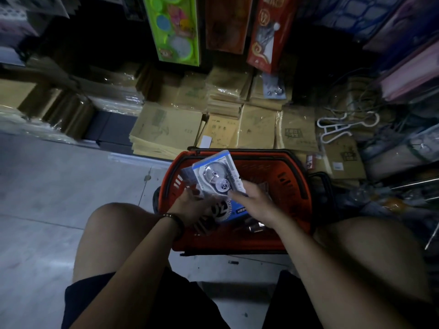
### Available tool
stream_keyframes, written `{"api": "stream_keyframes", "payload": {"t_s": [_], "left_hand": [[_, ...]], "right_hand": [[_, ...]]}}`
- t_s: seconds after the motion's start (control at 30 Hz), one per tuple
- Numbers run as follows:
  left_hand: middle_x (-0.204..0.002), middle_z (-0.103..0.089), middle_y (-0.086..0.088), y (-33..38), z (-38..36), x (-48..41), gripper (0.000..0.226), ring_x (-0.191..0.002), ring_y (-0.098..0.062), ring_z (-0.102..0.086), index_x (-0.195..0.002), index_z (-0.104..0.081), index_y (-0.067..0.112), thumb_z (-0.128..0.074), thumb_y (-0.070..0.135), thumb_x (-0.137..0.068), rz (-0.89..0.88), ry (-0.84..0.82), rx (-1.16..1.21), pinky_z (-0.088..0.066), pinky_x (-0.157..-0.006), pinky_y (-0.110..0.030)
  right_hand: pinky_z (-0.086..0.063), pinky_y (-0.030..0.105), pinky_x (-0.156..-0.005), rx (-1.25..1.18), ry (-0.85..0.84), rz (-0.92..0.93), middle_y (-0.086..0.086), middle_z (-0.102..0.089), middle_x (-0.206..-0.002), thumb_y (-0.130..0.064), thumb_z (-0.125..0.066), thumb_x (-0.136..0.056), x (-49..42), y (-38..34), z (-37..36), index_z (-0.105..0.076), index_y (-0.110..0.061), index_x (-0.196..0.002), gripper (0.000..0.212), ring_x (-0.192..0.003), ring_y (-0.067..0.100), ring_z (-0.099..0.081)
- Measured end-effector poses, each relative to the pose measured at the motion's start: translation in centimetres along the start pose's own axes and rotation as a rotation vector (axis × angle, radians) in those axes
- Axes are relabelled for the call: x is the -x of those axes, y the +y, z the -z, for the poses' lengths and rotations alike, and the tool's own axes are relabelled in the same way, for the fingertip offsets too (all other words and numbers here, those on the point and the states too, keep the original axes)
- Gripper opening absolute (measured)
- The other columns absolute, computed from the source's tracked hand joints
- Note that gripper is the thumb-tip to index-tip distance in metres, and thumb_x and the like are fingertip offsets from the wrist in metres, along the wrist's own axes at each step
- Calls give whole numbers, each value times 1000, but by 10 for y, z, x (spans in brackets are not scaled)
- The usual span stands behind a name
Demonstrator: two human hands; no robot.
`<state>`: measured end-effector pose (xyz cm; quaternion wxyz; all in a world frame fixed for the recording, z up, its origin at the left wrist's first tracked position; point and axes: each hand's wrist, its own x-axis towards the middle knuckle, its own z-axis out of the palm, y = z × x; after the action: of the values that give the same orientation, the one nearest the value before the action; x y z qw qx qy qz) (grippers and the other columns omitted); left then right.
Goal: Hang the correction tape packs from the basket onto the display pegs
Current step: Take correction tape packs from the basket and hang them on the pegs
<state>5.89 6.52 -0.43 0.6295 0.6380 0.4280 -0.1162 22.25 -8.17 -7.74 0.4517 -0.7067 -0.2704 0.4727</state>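
Observation:
A red plastic basket point(294, 186) sits on the floor between my knees. Above its left half I hold a fanned stack of correction tape packs point(217, 173), blue-edged cards with clear blisters. My left hand point(190, 205) grips the stack from below, near the basket's left rim. My right hand point(254, 200) rests on the lower right of the top pack, fingers pinching it. Another blue pack point(234, 211) lies in the basket beneath my hands. No display pegs are clearly visible.
Stacks of brown paper notebooks point(166, 129) cover the low shelf behind the basket. A green toy pack point(175, 27) and a red pack point(268, 32) hang above. White hangers point(342, 127) and cluttered goods fill the right. Grey tiled floor point(59, 186) lies left.

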Motion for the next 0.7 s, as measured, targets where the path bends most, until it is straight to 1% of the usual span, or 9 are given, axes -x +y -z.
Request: {"api": "stream_keyframes", "payload": {"t_s": [0.1, 0.17, 0.2, 0.3, 0.33, 0.4, 0.5, 0.6, 0.7], "left_hand": [[-111, -76, -13, 1, -7, 3, 32, -98, -28, -74, -110, -70, 11, -81, 33, -90, -14, 96, 44, -62, -93, -48], [-113, -74, -6, -4, -6, -1, 20, -103, -25, -72, -111, -65, 23, -76, 28, -94, -32, 186, 61, -62, -92, -48], [-113, -73, -3, -6, -4, -3, 17, -105, -25, -71, -110, -62, 30, -72, 28, -97, -48, 225, 32, -61, -93, -50], [-99, -68, 4, -15, 2, -13, 7, -97, -22, -68, -97, -56, 34, -59, 31, -102, -98, 366, -149, -61, -90, -54], [-95, -66, 5, -15, 4, -15, 9, -95, -22, -68, -96, -56, 32, -55, 32, -104, -104, 387, -188, -60, -90, -54], [-94, -60, 10, -13, 7, -17, 9, -98, -23, -65, -101, -55, 33, -49, 34, -108, -115, 387, -208, -59, -92, -53], [-101, -59, 8, -14, 9, -20, 12, -107, -28, -66, -117, -55, 32, -48, 32, -108, -121, 374, -289, -58, -95, -56], [-106, -60, 6, -16, 9, -28, 15, -109, -27, -68, -121, -55, 27, -50, 28, -107, -90, 344, -347, -60, -93, -52], [-104, -56, 10, -20, 10, -36, 28, -112, -21, -66, -130, -54, 22, -61, 28, -103, -25, 235, -419, -58, -90, -38]], "right_hand": [[-52, 30, -96, -9, -59, -17, -8, -77, -110, -35, -57, -108, 7, -1, -7, -73, -19, -114, 24, -108, 4, -70], [-52, 28, -93, -59, 55, -95, -12, -74, -100, -50, -51, -108, 7, 3, -8, -72, -22, -105, 35, -100, -1, -69], [-53, 32, -94, -19, 135, -126, -9, -74, -104, -54, -50, -106, 5, 13, -5, -73, -24, -108, 38, -103, 5, -70], [-61, 43, -81, 389, 250, -144, -3, -74, -102, -31, -59, -104, -2, 61, 12, -68, -31, -107, 9, -93, 18, -72], [-63, 45, -79, 494, 225, -200, -5, -73, -105, -27, -63, -97, -4, 77, 16, -64, -35, -110, 15, -94, 20, -73], [-62, 45, -87, 666, 149, -225, -6, -72, -116, -25, -69, -85, -4, 91, 16, -62, -39, -119, 37, -108, 23, -71], [-48, 43, -110, 760, 49, -210, -5, -65, -136, -22, -73, -85, -4, 92, -2, -63, -37, -128, 47, -129, 23, -58], [-41, 42, -117, 743, 8, -240, -2, -60, -145, -17, -72, -87, -7, 111, -18, -59, -37, -139, 57, -138, 26, -52], [-42, 45, -117, 784, 72, -274, -1, -62, -144, -21, -67, -86, -16, 128, -23, -59, -36, -138, 54, -137, 28, -53]]}}
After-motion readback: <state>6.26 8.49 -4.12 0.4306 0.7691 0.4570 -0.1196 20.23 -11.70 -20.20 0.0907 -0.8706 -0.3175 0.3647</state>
